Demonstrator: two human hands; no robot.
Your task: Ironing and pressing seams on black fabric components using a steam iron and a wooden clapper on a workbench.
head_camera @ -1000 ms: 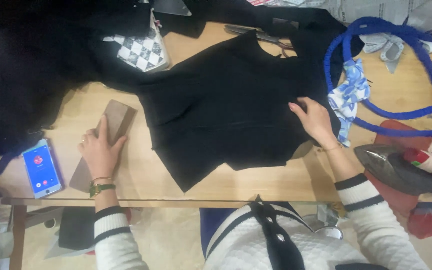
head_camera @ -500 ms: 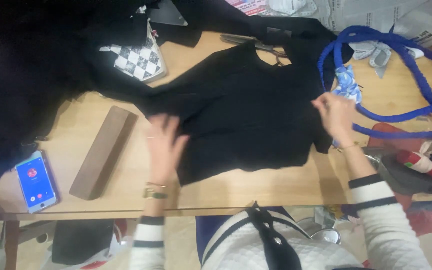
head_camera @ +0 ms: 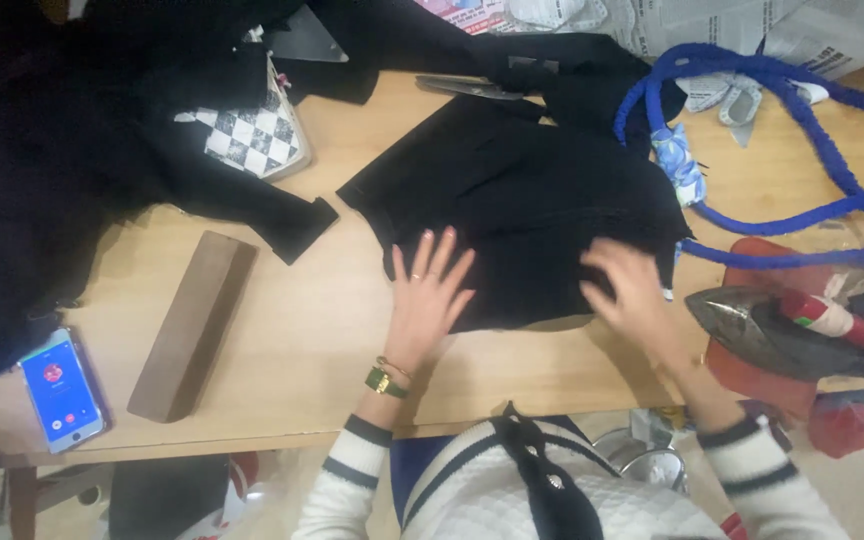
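Note:
A black garment [head_camera: 532, 200] lies spread on the wooden table [head_camera: 292, 340]. My left hand [head_camera: 427, 290] rests flat on its lower left edge, fingers apart, a watch and bracelet on the wrist. My right hand [head_camera: 627, 290] lies on the garment's lower right part, blurred, fingers spread. Neither hand grips anything.
A brown wooden block [head_camera: 192, 325] and a phone [head_camera: 60, 390] with a lit blue screen lie at the left. More black cloth [head_camera: 42, 170] and a checkered piece [head_camera: 252, 135] fill the back left. Scissors [head_camera: 467, 87], blue rope [head_camera: 792, 150] and an iron [head_camera: 782, 330] on a red pad lie at back and right.
My left hand left the wooden block and moved right onto the garment. My right hand slid down toward the garment's near edge. The garment shifted right, away from the other cloth.

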